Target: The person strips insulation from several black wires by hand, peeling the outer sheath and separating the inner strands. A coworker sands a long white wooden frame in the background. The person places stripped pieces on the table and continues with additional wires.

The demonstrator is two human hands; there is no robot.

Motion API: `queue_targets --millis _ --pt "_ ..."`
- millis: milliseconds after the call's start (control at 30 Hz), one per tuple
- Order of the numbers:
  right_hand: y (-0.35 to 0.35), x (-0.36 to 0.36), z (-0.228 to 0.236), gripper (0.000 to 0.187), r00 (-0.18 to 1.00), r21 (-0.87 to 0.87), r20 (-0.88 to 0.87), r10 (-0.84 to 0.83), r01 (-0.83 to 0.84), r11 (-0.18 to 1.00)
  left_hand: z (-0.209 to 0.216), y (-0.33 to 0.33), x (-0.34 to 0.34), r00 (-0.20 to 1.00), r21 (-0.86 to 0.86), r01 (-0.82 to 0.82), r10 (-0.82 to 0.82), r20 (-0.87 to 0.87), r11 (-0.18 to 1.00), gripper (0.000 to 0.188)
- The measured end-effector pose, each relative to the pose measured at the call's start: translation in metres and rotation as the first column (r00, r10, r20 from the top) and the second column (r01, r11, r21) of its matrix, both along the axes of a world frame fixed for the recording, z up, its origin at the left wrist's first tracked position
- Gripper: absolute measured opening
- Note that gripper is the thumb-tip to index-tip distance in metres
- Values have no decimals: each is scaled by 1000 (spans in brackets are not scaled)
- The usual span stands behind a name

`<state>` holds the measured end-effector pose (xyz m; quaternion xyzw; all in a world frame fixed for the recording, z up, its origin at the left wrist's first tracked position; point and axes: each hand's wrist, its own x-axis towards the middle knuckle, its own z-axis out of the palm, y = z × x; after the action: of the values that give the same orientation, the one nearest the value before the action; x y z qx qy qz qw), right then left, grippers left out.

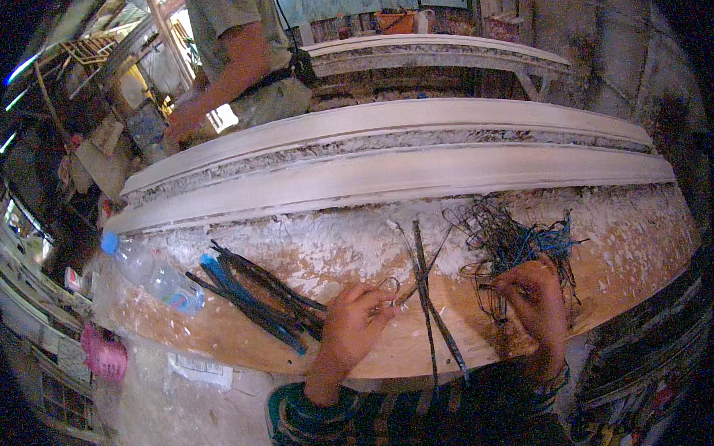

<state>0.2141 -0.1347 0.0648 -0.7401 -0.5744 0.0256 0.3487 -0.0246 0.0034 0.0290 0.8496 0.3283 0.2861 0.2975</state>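
My left hand is closed in a pinch on a thin dark strand, whose curled end shows above the fingertips. Beside its wrist lies a bundle of long black and blue strips. Several loose dark strips lie crossed between my hands, their near ends over the board's front edge. Against the near side of a tangled heap of black and blue strands, my right hand has its fingers curled together. What these fingers hold is hidden.
A wooden board with white flaky residue bears everything. A clear plastic bottle with a blue cap lies at left. Long white mouldings run across behind. Another person stands at the far left. A pink bag is below left.
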Motion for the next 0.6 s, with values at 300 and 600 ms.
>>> queue_targets --millis 300,600 --pt "-2 22 -3 29 921 -32 238 -309 326 945 -11 -7 5 954 224 -61 122 -273 973 20" --pt "27 -47 -5 44 929 -15 370 26 -22 1000 21 -15 -4 988 207 131 -109 -113 970 14"
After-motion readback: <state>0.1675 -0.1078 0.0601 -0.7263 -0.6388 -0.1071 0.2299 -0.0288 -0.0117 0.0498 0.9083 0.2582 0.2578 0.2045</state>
